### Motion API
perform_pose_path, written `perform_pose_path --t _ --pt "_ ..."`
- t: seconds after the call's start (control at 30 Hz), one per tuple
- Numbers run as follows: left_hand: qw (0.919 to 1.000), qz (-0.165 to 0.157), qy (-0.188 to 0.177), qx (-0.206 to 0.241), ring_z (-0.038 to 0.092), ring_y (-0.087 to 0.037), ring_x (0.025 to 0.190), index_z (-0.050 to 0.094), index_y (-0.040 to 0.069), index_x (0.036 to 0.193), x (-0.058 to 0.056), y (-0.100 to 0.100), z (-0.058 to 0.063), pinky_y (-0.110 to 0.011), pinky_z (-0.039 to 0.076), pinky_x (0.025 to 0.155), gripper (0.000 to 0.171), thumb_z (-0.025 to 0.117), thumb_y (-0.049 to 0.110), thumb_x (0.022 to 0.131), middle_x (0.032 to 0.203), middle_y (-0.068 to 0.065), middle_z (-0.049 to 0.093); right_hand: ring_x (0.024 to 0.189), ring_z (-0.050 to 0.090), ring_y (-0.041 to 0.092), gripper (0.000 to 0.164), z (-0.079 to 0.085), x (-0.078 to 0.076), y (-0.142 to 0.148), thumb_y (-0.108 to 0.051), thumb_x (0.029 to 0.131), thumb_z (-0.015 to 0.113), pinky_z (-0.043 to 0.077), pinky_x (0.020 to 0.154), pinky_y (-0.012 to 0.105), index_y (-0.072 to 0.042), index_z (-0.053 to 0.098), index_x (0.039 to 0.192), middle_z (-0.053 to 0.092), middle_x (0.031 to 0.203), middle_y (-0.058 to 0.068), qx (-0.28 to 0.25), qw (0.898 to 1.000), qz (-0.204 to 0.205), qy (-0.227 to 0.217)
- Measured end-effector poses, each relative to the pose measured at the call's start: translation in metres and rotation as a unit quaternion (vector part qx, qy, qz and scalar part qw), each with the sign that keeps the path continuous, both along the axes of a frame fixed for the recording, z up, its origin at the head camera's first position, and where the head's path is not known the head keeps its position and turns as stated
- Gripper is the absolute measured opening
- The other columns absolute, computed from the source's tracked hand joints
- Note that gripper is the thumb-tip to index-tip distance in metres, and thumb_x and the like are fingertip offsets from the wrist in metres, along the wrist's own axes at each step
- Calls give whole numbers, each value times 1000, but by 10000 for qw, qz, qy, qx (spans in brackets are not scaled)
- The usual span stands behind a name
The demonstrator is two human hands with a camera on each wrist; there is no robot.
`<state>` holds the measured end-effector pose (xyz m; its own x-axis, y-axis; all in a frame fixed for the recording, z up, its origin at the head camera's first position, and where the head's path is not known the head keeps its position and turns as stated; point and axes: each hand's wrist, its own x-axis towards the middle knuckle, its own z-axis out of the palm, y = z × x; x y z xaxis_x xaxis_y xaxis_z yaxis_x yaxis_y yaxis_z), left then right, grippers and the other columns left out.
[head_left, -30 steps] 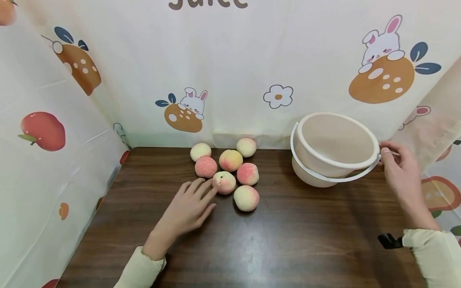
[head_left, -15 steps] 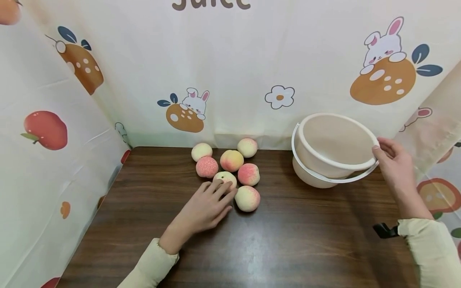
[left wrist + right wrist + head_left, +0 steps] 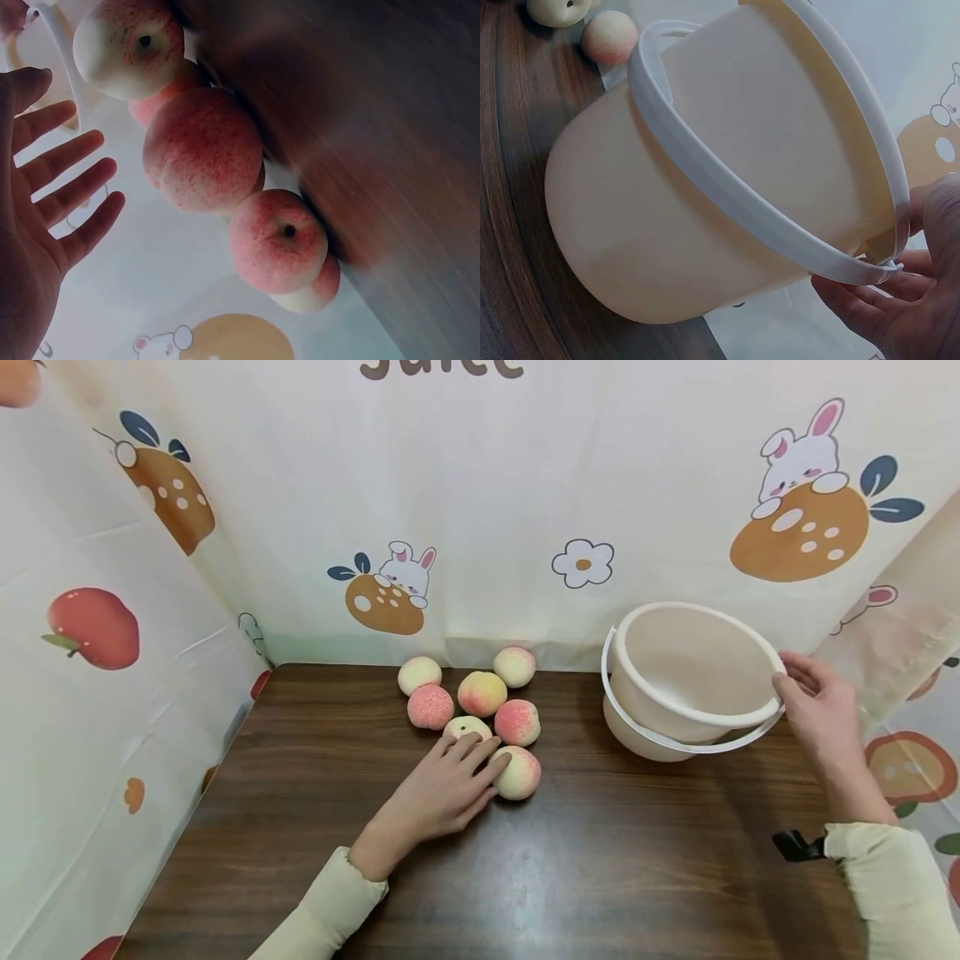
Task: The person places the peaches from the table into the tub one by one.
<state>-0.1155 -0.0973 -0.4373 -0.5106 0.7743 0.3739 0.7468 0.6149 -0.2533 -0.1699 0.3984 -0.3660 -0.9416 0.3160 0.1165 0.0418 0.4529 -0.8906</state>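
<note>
My left hand (image 3: 450, 785) reaches over the front of a group of peaches, its fingers spread and extended. Its fingertips overlap the front-right pale pink peach (image 3: 521, 775) and partly cover a peach with a dark stem pit (image 3: 467, 727). In the left wrist view, the straight fingers of the left hand (image 3: 49, 202) show beside a row of peaches (image 3: 206, 150) and grip none of them. My right hand (image 3: 825, 714) holds the rim of a cream bucket (image 3: 637, 739) at its right side. The right wrist view shows fingers and thumb around the rim by the handle's (image 3: 727, 199) hinge.
A red fuzzy peach (image 3: 431, 707), a yellow-orange peach (image 3: 482, 694), and several others lie near the table's back edge. Behind them hangs a printed curtain (image 3: 495, 485) with rabbits and fruit. A black strap (image 3: 798, 846) sticks out at the right sleeve.
My left hand has slid right across the front peaches, fingers passing from the pitted one toward the front-right one. The bucket has tipped slightly toward me, with the right hand still on its rim.
</note>
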Motion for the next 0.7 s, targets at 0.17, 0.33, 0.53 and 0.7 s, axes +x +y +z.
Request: perform_pose_path --t 0.17,0.33,0.53,0.7 --pt "10000 20 -16 12 58 -28 119 56 16 141 -2 5 0 -50 52 97 44 60 35 102 141 -6 62 90 57 -20 44 1 3 -4 -17 103 57 47 74 0 -6 57 146 59 98 -36 -23 10000 -15 50" --pt "10000 13 -54 22 59 -28 121 58 17 141 -4 10 2 -49 51 96 42 59 35 102 139 -6 64 93 57 -17 41 0 6 -6 -16 103 56 46 78 -1 -9 59 142 59 100 -33 36 9999 -59 77" --pt "9998 -16 -187 55 60 -28 123 59 18 143 -7 17 2 -47 51 94 42 56 35 104 138 -6 65 91 57 -17 37 0 12 -9 -15 102 57 46 77 -2 -11 62 139 60 100 -32 99 9998 -127 154" --pt "9993 -37 -357 83 60 -28 123 57 18 145 -11 22 0 -45 51 95 44 56 36 105 140 -6 63 91 58 -17 38 -2 16 -13 -12 101 57 46 76 -1 -11 63 138 61 100 -32 115 9996 -90 244"
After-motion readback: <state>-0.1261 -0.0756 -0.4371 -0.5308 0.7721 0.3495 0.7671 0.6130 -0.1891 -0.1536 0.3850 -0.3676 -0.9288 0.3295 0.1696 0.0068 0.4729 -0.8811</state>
